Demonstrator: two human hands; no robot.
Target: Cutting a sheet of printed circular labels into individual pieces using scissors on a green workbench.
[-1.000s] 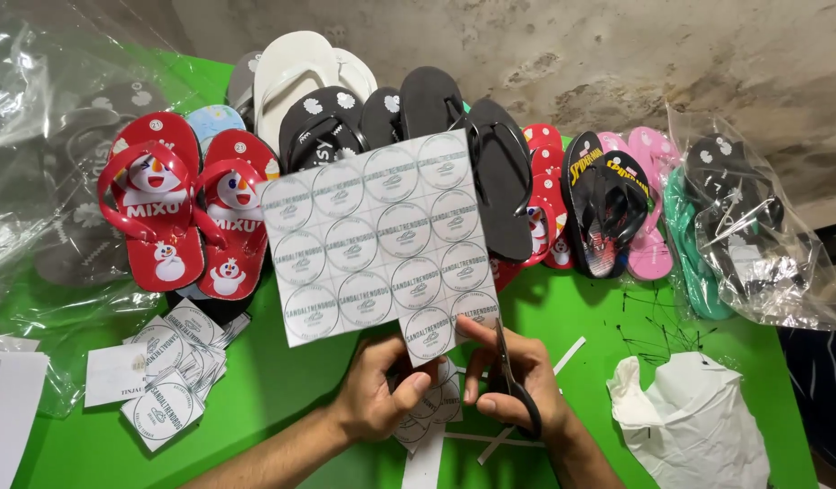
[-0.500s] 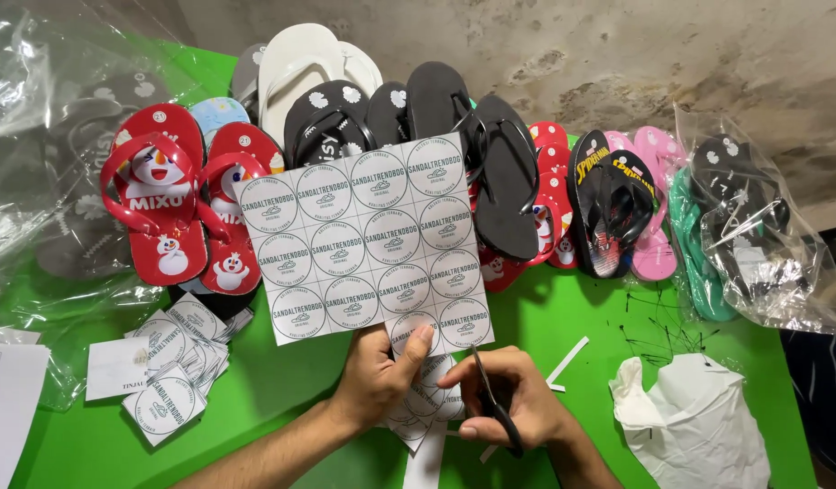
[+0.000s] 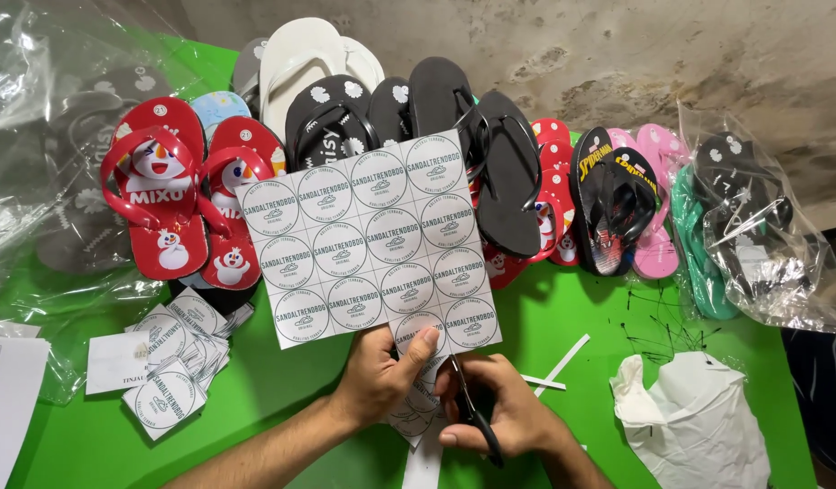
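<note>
Rough grey concrete wall backs a bright green worktop (image 3: 282,380), where a person sits cutting a printed sheet into labels. Along the far edge lies a row of flip-flops: a red pair with snowman pictures (image 3: 178,199), a white pair (image 3: 300,63), several black pairs (image 3: 490,163), a dark pair with a cartoon strap (image 3: 608,204), a pink pair (image 3: 658,208) and a green one beside it. Clear plastic bags (image 3: 47,118) crowd the left end, and another bag holding dark sandals (image 3: 753,226) sits at the right.

At centre, the sheet of round labels (image 3: 372,235) stands tilted up over the sandals, held from below. The left hand (image 3: 382,376) pinches its lower edge, thumb pressed on the bottom row and fingers curled behind. The right hand (image 3: 508,412) is closed through the handles of the scissors (image 3: 468,403), whose blades point up into the sheet's bottom edge, near the lower right labels.

Judging from the layout, the work is at an early to middle stage: a pile of cut square labels (image 3: 169,358) rests on the worktop at left, more cut pieces hang under the left hand, yet most of the sheet remains uncut. Thin white paper offcuts (image 3: 563,358) lie just right of the hands, and a crumpled white bag (image 3: 694,421) sits at lower right. The sandals close behind the sheet leave little room for turning it.
</note>
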